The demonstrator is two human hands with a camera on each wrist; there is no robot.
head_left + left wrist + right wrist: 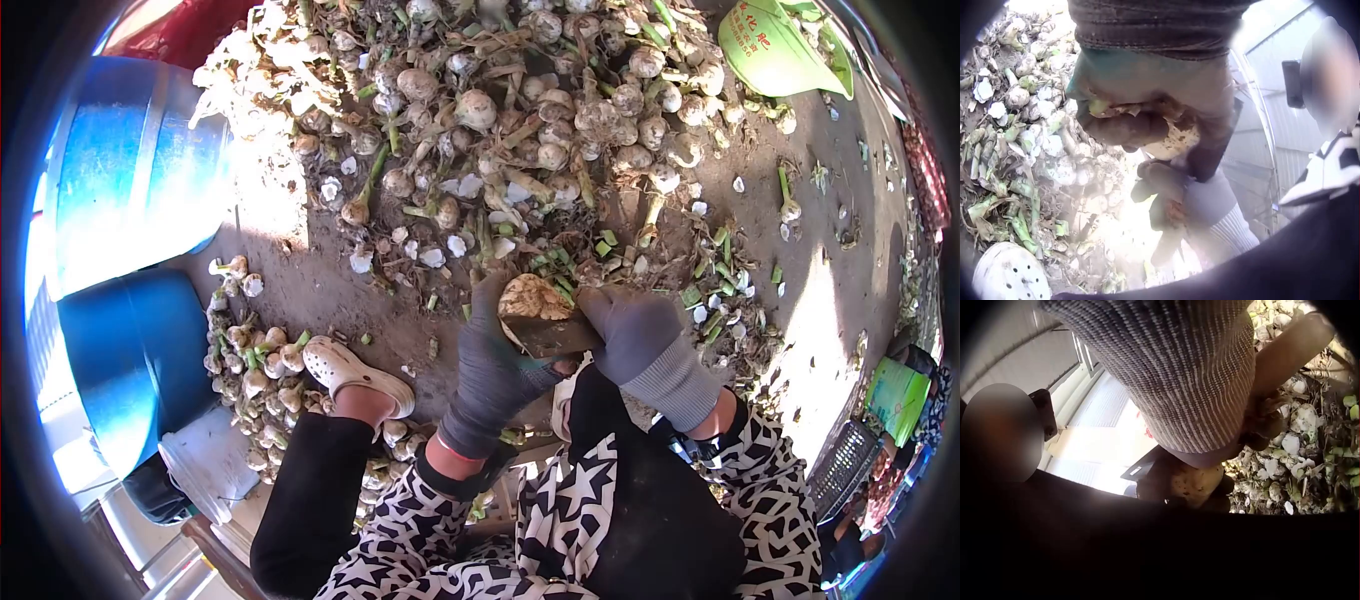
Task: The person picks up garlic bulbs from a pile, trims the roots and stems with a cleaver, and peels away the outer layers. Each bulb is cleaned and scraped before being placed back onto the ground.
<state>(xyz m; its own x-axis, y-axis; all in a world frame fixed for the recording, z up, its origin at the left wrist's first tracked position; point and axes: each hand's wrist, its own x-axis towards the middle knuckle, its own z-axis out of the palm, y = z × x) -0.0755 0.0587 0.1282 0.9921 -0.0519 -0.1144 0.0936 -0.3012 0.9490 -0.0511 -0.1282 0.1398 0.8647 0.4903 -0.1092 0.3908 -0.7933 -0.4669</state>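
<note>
My left hand (485, 365), in a grey glove, grips a large garlic bulb (535, 297) in front of my knees. The bulb's pale, brown-flecked side also shows between the fingers in the left wrist view. My right hand (632, 335), gloved with a ribbed cuff, holds a knife with a wide dark blade (548, 338). That blade lies across the near side of the bulb, close to the left fingers. In the right wrist view, a wooden handle (1296, 351) juts out past the right hand. The right fingers are mostly hidden behind the glove's back.
A big heap of garlic (475, 108) with stalks lies ahead, among cut stems and white trimmings. Trimmed bulbs (265, 380) are piled at left, beside a white clog (350, 370). Blue barrels (130, 350) and a white bucket (210, 460) stand farther left. A light-green printed item (775, 50) sits upper right.
</note>
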